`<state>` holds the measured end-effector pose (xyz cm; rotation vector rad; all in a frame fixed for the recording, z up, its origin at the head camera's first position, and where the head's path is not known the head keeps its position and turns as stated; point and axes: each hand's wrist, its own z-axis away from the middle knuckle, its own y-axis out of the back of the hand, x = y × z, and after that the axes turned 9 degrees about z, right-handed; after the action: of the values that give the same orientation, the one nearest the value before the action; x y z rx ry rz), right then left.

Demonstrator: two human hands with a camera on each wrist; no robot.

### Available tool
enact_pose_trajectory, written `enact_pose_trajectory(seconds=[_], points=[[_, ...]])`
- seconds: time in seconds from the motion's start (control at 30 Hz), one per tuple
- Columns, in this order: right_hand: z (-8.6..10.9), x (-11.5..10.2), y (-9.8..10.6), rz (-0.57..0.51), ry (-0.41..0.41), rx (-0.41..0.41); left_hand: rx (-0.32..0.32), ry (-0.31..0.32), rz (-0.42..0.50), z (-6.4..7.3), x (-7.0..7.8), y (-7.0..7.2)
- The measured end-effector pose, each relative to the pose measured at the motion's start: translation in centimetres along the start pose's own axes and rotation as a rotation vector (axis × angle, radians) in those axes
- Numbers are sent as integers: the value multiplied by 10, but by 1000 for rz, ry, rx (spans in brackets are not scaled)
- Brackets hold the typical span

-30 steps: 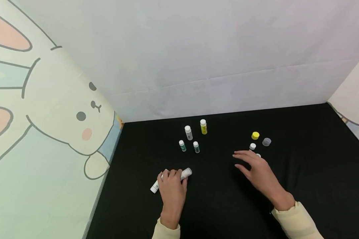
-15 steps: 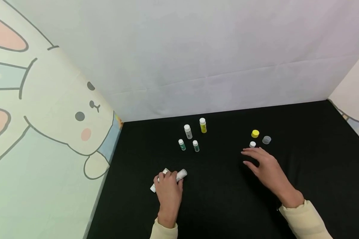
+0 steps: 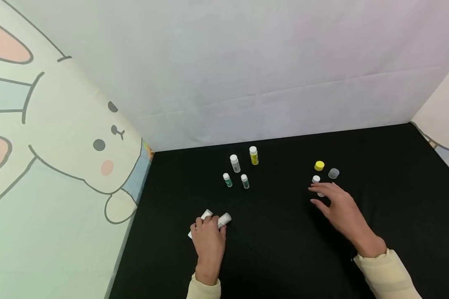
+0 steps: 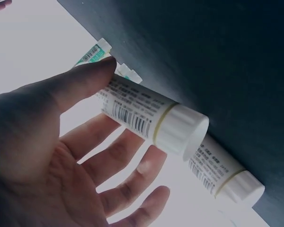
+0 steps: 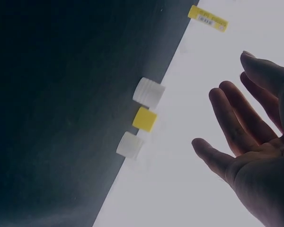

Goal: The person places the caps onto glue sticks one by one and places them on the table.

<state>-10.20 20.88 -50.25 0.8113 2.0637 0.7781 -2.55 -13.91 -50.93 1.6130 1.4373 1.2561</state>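
Note:
My left hand (image 3: 209,241) pinches a white glue stick (image 4: 132,104) between thumb and fingers; it has a barcode label and a gold ring near its white end. A second white glue stick (image 4: 217,170) lies close beside it, and the hand partly covers it in the head view. My right hand (image 3: 340,207) holds nothing, fingers spread and gently bent near several loose caps. Among these are a yellow cap (image 3: 319,165), a translucent cap (image 3: 334,173) and a small white cap (image 3: 316,179). Another white cap (image 3: 321,194) is partly hidden by the right fingers.
Further back stand a yellow glue stick (image 3: 254,156), a white-grey one (image 3: 235,164) and two smaller green ones, one being the green glue stick (image 3: 228,180). All have white tops. A black cloth (image 3: 277,249) covers the table, with a pale curtain (image 3: 284,83) behind.
My left hand has shifted slightly left with the glue stick, closer to the other white one. The right hand has moved right and slightly away from me, over the caps.

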Motion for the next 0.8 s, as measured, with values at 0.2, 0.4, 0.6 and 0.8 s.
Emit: enact_pose_trajectory(seconds=[0.2,0.4,0.6,0.8], points=[[1,7,1,17,-18,8,-37,35,-10,1,-3,-1],[2,16,2,21,-49,5,-61,56,-16,1,-6,-2],[2,21,5,43,-112,-26,-58,60,-26,1,-8,-2],[0,23,6,21,-134,-52,-65,63,-54,1,-8,-2]])
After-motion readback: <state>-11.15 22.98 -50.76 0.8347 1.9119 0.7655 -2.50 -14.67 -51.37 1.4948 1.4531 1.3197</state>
